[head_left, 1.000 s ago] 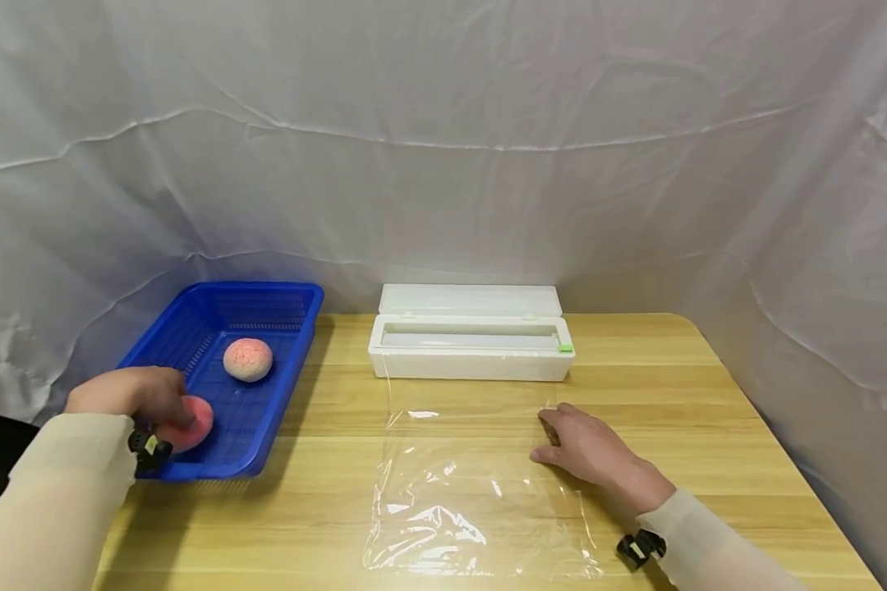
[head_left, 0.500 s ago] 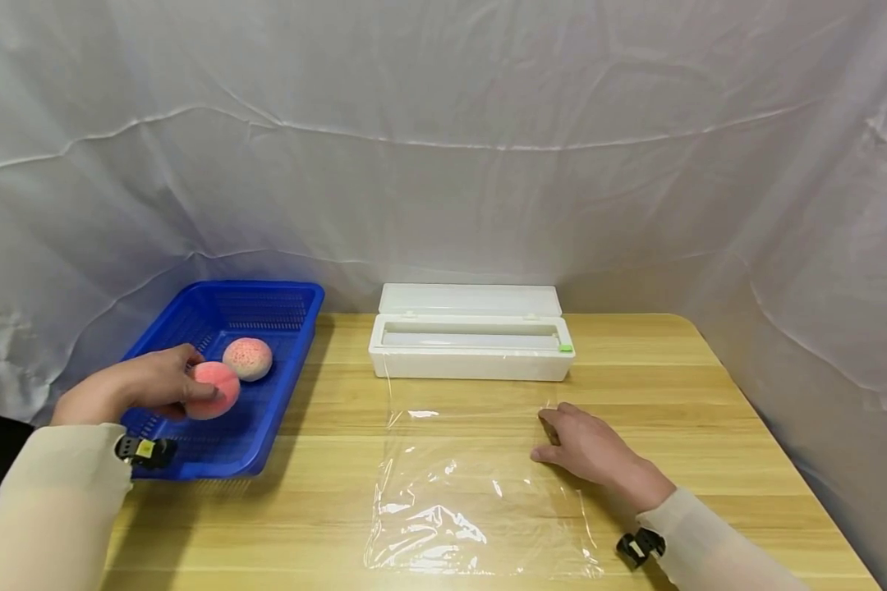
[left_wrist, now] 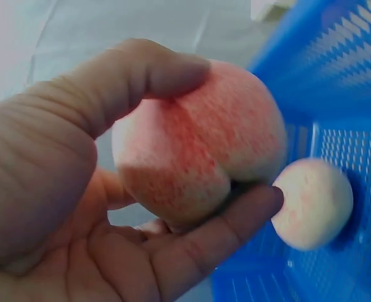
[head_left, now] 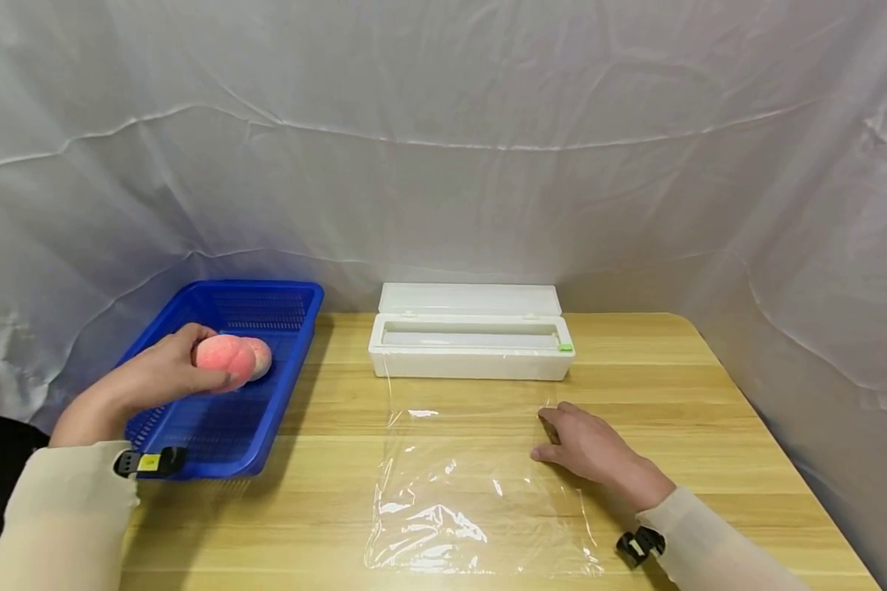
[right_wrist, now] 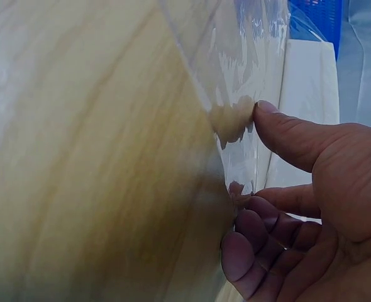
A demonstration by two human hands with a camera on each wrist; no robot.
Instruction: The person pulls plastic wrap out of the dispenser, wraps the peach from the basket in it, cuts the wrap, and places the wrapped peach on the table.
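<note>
My left hand (head_left: pixel 155 371) grips a pink peach (head_left: pixel 224 359) above the blue basket (head_left: pixel 264 431), thumb on one side and fingers on the other in the left wrist view. A second, paler peach (left_wrist: pixel 314 204) lies in the basket, partly covered by the held one in the head view. My right hand (head_left: pixel 599 455) rests at the right edge of a clear sheet of plastic wrap (head_left: pixel 436 525). In the right wrist view its thumb (right_wrist: pixel 292 133) and index fingertip touch the film, spread apart, with the other fingers loosely bent.
A white wrap dispenser (head_left: pixel 473 366) stands at the back middle with its lid raised and a green slider (head_left: pixel 565 348) at its right end. The film runs from it toward the front of the wooden table (head_left: pixel 680 394). Pale cloth (head_left: pixel 473 213) hangs behind and at the sides.
My left hand has lifted the pink peach from the near part of the basket, moving up, away and slightly right, in front of the other peach. The right hand stays in place.
</note>
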